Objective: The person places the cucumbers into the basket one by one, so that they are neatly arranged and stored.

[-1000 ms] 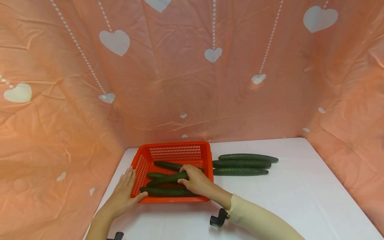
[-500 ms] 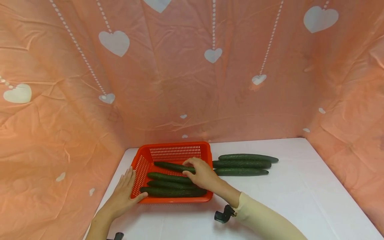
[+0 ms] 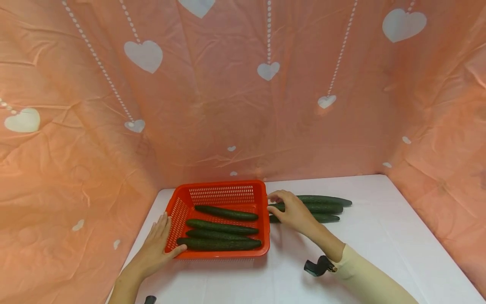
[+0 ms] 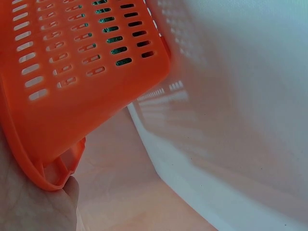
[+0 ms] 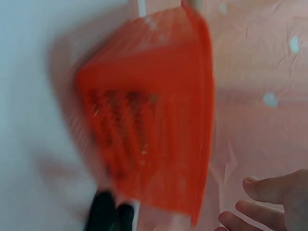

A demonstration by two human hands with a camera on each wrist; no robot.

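An orange-red slotted plastic basket [image 3: 220, 254] stands on the table, with several dark green cucumbers [image 3: 224, 228] lying lengthwise in it. My left hand [image 3: 153, 248] rests on its near left corner, fingers straight along the rim and thumb over the front edge. Seen in the left wrist view, the palm [image 4: 31, 209] lies against the basket's rim. Just past the basket's right side, my right hand [image 3: 295, 214] is over three more cucumbers [image 3: 327, 208], hiding parts of them. Its thumb and fingers are apart with nothing between them; in the right wrist view the cucumber ends [image 5: 102, 211] show below the basket.
A white cloth covers the table [image 3: 364, 236]. Behind and at both sides hangs a peach-coloured sheet [image 3: 296, 139] with white hearts. A black wrist-worn device [image 3: 318, 267] sits under the right forearm.
My right hand has let go of a cucumber in the basket, which lies apart behind the others, and has moved right, out over the cucumbers on the table. The left hand stays put.
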